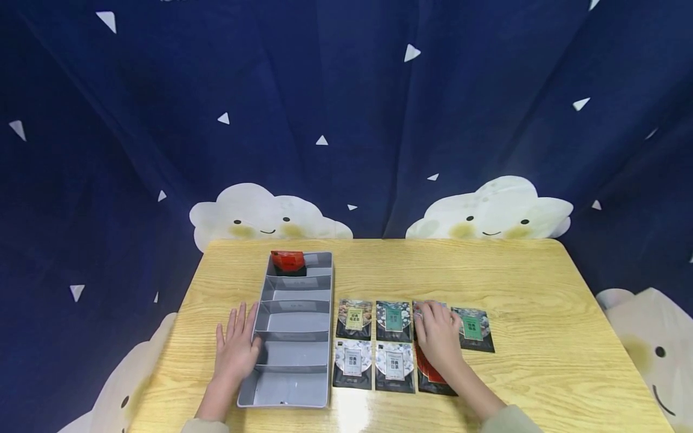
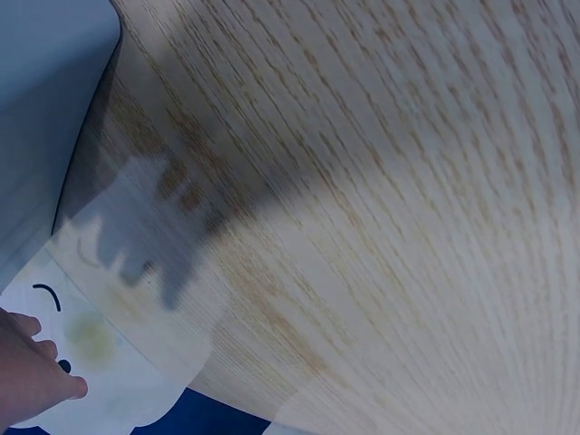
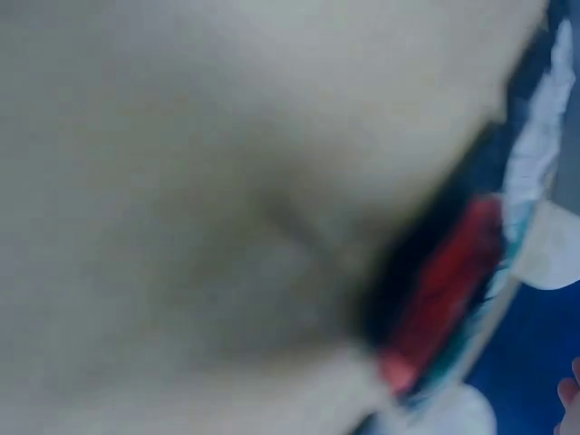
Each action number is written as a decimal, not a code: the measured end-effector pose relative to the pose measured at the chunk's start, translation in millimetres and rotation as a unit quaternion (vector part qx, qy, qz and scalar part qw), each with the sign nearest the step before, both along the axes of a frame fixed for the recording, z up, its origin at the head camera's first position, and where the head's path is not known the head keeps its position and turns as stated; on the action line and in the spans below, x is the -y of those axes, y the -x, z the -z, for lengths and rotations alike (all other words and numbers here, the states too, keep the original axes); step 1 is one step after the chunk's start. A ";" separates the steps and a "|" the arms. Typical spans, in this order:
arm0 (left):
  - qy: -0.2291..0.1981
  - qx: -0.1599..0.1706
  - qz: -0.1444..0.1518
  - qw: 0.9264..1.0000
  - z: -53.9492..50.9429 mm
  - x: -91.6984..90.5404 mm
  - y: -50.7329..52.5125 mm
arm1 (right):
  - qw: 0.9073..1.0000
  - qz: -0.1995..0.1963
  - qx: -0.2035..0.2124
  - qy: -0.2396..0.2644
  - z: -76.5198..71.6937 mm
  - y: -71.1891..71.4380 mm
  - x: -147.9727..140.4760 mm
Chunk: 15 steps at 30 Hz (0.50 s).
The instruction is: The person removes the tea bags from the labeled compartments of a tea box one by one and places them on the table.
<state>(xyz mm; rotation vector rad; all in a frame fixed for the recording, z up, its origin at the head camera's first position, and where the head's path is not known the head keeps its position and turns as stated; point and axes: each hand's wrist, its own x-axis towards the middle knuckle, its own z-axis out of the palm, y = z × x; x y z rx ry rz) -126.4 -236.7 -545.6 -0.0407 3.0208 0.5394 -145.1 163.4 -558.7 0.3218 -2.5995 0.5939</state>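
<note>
In the head view my left hand [image 1: 236, 343] lies beside the left wall of a grey tray [image 1: 330, 325] divided into several compartments. Its fingers are spread, the thumb near the wall. A red and black tea packet [image 1: 289, 262] leans in the tray's far compartment. My right hand [image 1: 440, 337] is over a packet [image 1: 421, 308], mostly covering it; whether the fingertips touch it is hidden. Below that hand lies a red and black packet [image 1: 433, 373]. To its right is a green-labelled packet [image 1: 474, 329].
Between tray and right hand lie a yellow-labelled packet [image 1: 354, 320], a green-labelled one [image 1: 394, 320] and two white-labelled packets [image 1: 352, 364], laid out in two rows. All rest on a wooden table [image 1: 530, 276]. A dark blue curtain [image 1: 357, 108] hangs behind the table.
</note>
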 end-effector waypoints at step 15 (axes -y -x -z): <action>0.001 -0.008 0.004 1.000 0.6 0.4 0.0 | 0.994 -0.103 0.011 -0.026 -45.1 67.2 118.0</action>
